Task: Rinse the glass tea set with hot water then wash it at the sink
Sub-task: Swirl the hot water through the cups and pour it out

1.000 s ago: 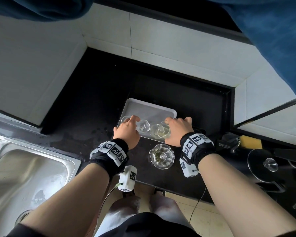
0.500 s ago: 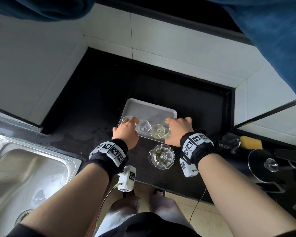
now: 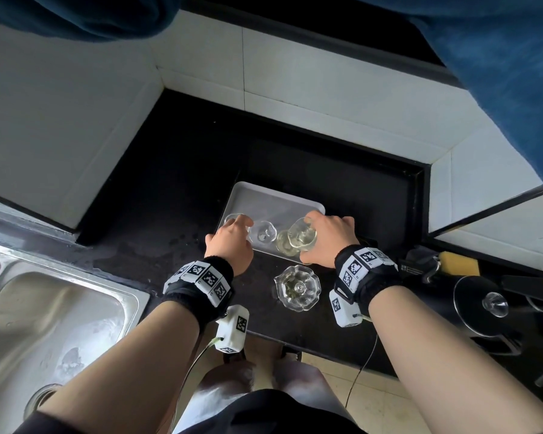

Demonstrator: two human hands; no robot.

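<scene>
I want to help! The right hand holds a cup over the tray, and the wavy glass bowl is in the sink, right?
No: the head view shows the wavy glass bowl on the black counter, not in the sink. Otherwise right.

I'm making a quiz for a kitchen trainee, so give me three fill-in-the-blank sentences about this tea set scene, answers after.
1. The right hand holds a tilted glass cup over a white ____.
2. The left hand grips the small cup nearest the steel ____.
3. The scalloped glass pitcher stands on the black ____.
Missing words: tray; sink; counter.
</scene>
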